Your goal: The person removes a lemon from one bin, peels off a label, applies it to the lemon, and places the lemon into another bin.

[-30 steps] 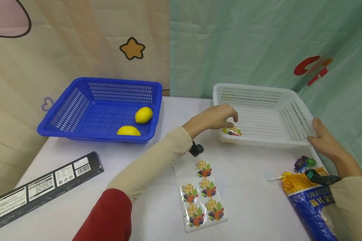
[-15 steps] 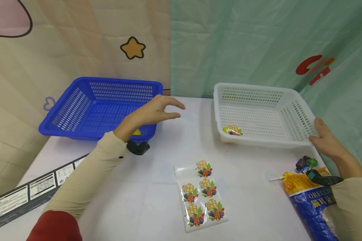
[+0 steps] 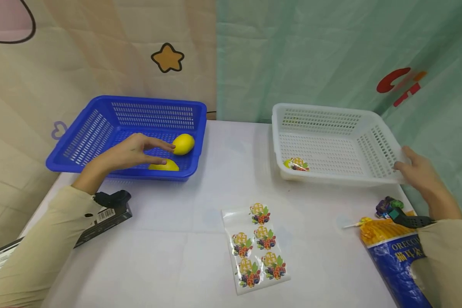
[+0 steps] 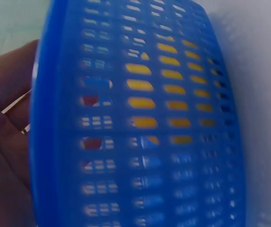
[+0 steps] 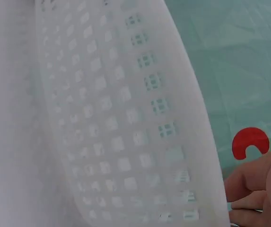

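Left hand (image 3: pixel 132 152): over the blue basket (image 3: pixel 150 101), left of frame, fingers extended, thumb spread, nothing gripped. Fingertips close to two lemons at the basket's right end; contact unclear.

Upper lemon (image 3: pixel 183 144): oval, smooth, saturated yellow, highlight on top. Lower lemon (image 3: pixel 171 165): same yellow, bottom cut off by the front rim. Left wrist view shows yellow through the slots, blurred.

Blue basket: glossy deep blue, slotted walls, mesh floor, flared rim.

Right hand (image 3: pixel 419 169): holds the right-end rim of the white basket (image 3: pixel 323 149), right of frame. That one's milky, semi-translucent, slotted; fruit-print label (image 3: pixel 298 164) in its near-left corner.
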### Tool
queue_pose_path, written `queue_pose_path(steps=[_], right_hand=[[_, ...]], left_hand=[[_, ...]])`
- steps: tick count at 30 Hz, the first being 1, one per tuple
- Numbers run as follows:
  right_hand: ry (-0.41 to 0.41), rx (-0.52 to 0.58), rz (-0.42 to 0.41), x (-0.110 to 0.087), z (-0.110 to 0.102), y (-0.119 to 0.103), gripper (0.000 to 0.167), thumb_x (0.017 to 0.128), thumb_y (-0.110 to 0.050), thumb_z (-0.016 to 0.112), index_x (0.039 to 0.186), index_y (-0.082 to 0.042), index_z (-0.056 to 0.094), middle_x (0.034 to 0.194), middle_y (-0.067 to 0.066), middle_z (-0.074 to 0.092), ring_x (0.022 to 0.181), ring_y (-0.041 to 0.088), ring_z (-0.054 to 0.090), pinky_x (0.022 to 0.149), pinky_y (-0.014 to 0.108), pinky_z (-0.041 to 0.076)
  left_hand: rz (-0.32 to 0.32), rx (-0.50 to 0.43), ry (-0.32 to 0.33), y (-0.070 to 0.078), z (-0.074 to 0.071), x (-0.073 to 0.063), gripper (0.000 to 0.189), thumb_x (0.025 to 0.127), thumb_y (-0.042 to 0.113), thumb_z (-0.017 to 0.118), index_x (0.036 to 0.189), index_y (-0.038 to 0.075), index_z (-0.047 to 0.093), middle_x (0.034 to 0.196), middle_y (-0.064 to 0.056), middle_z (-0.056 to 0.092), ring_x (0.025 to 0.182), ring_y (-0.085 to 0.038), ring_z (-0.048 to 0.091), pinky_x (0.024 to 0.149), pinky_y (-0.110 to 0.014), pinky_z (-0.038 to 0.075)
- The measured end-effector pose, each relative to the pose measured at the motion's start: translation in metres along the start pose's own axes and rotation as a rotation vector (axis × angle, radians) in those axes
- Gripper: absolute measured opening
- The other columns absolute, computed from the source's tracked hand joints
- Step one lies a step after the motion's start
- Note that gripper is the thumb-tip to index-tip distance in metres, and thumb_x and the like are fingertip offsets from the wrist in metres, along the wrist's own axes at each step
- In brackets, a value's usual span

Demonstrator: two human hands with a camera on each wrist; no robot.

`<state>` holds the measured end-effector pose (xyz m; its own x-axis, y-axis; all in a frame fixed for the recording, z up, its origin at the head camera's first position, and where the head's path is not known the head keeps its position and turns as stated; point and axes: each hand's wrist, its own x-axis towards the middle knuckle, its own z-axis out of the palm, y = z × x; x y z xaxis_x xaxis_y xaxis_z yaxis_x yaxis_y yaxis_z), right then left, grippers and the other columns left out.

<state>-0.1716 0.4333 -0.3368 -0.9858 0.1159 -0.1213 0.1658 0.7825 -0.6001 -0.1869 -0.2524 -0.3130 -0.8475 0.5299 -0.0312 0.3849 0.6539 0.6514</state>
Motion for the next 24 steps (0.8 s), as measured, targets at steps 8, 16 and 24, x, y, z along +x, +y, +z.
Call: queue_pose_path(steps=[8,16,24], right_hand=[[0.145,-0.014,-0.039,0.02,0.027,-0.081,0.07,0.102,-0.025,0.037,0.155,-0.001,-0.002,0.159,0.029,0.002,0.143,0.051,0.011,0.113,0.066,0.015],[-0.053,0.079,-0.344,0.029,0.073,-0.2,0.07,0.102,-0.018,0.047,0.158,-0.008,0.006,0.164,0.01,0.001,0.15,0.026,-0.001,0.121,0.046,0.004],[-0.323,0.056,-0.496,0.022,0.153,-0.285,0.075,0.098,-0.024,0.055,0.158,-0.007,0.012,0.164,0.01,0.01,0.15,0.023,0.008,0.121,0.041,0.011]], left_hand=[[-0.051,-0.055,-0.114,-0.022,-0.001,-0.009,0.04,0.089,0.006,0.072,0.127,0.0,0.064,0.13,-0.014,0.063,0.126,-0.036,0.053,0.102,-0.049,0.044],[-0.072,-0.035,-0.157,-0.029,-0.003,0.002,0.039,0.088,-0.001,0.07,0.127,0.001,0.065,0.13,-0.017,0.062,0.125,-0.04,0.052,0.103,-0.052,0.043],[-0.117,-0.086,-0.207,-0.034,-0.001,0.004,0.046,0.087,-0.007,0.067,0.133,0.001,0.061,0.132,-0.02,0.06,0.127,-0.046,0.049,0.105,-0.058,0.038]])
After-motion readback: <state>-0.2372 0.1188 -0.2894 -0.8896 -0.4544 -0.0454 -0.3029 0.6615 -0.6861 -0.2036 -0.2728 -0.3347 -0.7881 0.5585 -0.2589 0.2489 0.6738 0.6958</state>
